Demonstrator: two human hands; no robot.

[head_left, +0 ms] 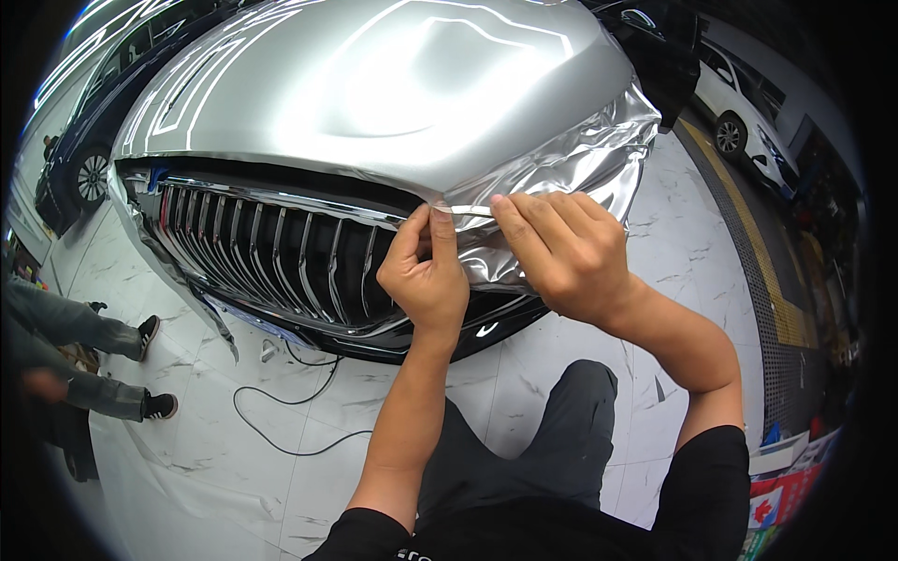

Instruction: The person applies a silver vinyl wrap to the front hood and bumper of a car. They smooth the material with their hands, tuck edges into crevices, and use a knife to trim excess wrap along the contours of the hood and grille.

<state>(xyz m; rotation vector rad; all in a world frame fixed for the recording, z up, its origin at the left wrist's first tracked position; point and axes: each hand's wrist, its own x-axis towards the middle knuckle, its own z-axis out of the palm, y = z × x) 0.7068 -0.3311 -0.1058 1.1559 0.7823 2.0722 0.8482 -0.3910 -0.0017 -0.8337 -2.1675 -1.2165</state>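
Floor (683,252): white, grey-veined tiles
White car (749,114): parked, right side
Film (572,154): silver, glossy, crumpled
Strip (472,210): narrow, pale
Left fingers (443,236): pinching strip's end
Right fingers (526,222): pinching opposite end

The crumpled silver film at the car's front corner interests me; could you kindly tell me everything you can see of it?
The silver film looks thin and shiny, like metallic foil, gathered in loose creases and folds to the picture's right of the grille, beside the smooth silver hood. Its outer edge is uneven. The right hand hides part of it; whether that hand touches the film is unclear.
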